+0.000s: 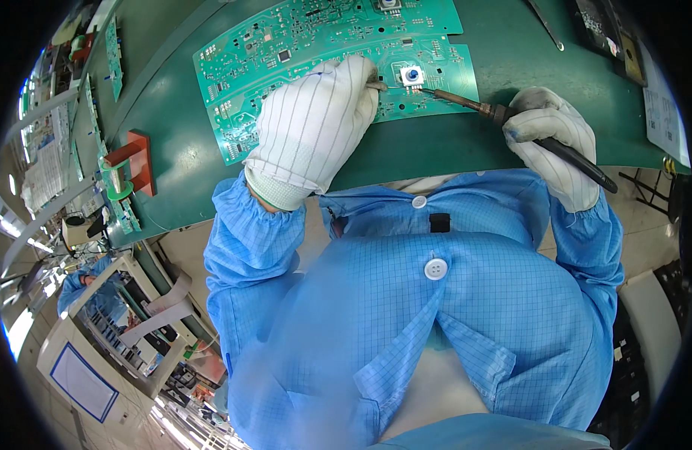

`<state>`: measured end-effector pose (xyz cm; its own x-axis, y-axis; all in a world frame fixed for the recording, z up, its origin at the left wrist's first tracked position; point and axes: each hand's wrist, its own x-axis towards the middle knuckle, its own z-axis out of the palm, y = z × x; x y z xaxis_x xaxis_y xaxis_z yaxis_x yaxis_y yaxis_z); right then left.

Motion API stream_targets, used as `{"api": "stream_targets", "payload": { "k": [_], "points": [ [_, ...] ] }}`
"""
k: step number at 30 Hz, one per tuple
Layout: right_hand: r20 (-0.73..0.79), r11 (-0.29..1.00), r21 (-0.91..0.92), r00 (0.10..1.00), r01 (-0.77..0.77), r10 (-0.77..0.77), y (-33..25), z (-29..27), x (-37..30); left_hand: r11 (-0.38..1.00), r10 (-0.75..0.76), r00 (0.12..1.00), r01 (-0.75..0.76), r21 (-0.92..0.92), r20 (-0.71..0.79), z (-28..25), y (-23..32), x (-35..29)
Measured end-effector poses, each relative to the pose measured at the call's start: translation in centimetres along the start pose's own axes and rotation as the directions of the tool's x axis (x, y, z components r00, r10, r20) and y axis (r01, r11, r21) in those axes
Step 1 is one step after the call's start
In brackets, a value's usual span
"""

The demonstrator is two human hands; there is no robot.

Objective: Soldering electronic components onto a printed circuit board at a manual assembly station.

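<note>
- From my remote station I find the soldering iron (pixel 498 112) over the right end of the near circuit board (pixel 451 69); its tip is just beside the near edge of the white part (pixel 412 76) with a blue centre; I cannot tell whether they touch.
- Right hand (pixel 552 135): closed around the iron's dark handle, fingers bent; left hand (pixel 312 124): fingers pinched together, apparently on a thin strand (pixel 391 88) running toward the white part; the strand is too fine for me to identify.
- Iron direction: tip to the left and slightly away from the body; handle end to the right and toward the body; its long axis is a shallow diagonal.
- Board direction: it lies flat on the green table (pixel 413 154); its long axis runs roughly left to right, with the lens bending its edges.
- Recommended handling, in my judgement: steady the left wrist; meet strand and tip at one pin only; use light pressure and brief contact; hold the hot shaft clear of the left glove and neighbouring parts.
</note>
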<state>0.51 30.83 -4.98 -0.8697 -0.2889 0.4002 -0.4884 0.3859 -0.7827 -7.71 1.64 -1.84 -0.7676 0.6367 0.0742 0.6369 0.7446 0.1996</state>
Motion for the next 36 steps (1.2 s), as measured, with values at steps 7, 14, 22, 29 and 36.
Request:
{"api": "stream_targets", "payload": {
  "k": [7, 14, 22, 29, 36],
  "points": [
    [0.023, 0.999, 0.014, 0.999, 0.03, -0.03, -0.2, 0.1, -0.1, 0.996, 0.073, 0.997, -0.072, -0.049, 0.007, -0.3, -0.2, 0.6],
    [0.063, 0.994, 0.049, 0.993, 0.099, -0.102, 0.2, -0.3, 0.0, 0.996, 0.056, 0.998, -0.056, -0.075, -0.008, -0.4, 0.3, 0.7],
    [0.086, 0.993, 0.045, 0.99, 0.107, -0.111, 0.1, -0.3, -0.7, 0.997, 0.005, 1.0, -0.006, -0.078, -0.016, 0.0, 0.7, 0.2],
    [0.099, 0.986, 0.051, 0.982, 0.158, -0.162, 0.3, -0.3, -0.5, 0.996, 0.056, 0.992, -0.063, -0.057, -0.11, 0.4, 0.5, -0.2],
    [0.074, 0.986, 0.054, 0.984, 0.155, -0.159, 0.3, -0.3, -0.3, 1.0, 0.023, 0.996, -0.024, -0.011, -0.082, 0.3, 1.0, -0.7]
  ]
}}
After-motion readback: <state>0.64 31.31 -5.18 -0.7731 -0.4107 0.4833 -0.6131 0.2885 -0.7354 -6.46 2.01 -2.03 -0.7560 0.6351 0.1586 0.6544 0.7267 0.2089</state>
